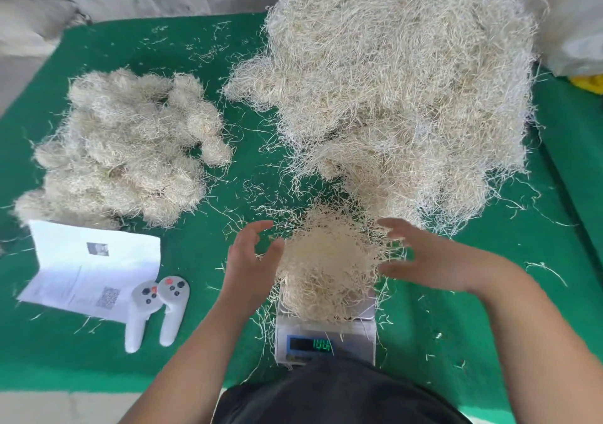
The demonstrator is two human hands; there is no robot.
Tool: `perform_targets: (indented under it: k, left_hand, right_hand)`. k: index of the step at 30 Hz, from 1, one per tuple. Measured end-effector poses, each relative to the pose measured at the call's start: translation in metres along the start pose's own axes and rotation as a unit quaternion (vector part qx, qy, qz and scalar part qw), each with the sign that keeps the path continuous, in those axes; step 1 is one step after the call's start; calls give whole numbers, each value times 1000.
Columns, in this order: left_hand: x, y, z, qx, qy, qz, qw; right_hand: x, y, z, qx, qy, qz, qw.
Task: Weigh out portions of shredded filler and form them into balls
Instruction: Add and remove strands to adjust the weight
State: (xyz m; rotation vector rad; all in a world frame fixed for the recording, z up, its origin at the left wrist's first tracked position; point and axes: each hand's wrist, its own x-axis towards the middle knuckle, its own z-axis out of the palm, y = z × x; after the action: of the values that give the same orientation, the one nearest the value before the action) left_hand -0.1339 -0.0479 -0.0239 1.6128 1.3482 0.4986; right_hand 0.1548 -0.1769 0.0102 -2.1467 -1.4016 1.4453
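Head view puts the portion of shredded filler (326, 267) right in front of you, heaped on the pan of the digital scale (326, 342), whose green readout is lit though the digits are too blurred to read. Your left hand (251, 257) and right hand (421, 257) flank the heap with fingers spread and loosely curved; the grip on both sides is wide open and holds nothing, though a few stray strands brush your fingertips.

Expect this stuff to be very light, springy and loose. It looks like thin, wiry strands tangled together, so it should compress easily but fluff back out, and strands at the edge will likely shed when you lift. Take hold by cupping from both sides and low down near the pan, scooping under the bulk, not pinching the top, which would probably pull away only a tuft. Press inward and roll between your palms to make it bind.

Just beyond the scale, touching the heap's far edge, sits the big loose pile of filler (404, 84). Well to the left lies a cluster of finished balls (124, 149). Near them are a printed sheet of paper (91, 264) and two white handheld controllers (156, 309). All of it rests on the green mat (202, 332), littered with stray strands.
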Motion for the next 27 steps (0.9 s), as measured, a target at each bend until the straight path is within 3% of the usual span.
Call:
perform_targets:
  k: [4,7,13,24,27]
  left_hand:
    - [-2,7,4,87,-11,54,995]
    - [-3,15,9,140,-8,107,984]
    - [-15,28,14,239,-31,217,946]
    - [-36,18,2,191,55,255,946]
    - [-35,13,2,194,56,220,954]
  right_hand:
    - [-3,-4,-12,153,192,-66,967]
    - [1,-14,3,213,269,-91,935]
    - [8,-30,59,-6,201,-113,973]
    - [3,-31,77,-8,328,-143,934]
    - [14,-30,82,-34,355,-86,930]
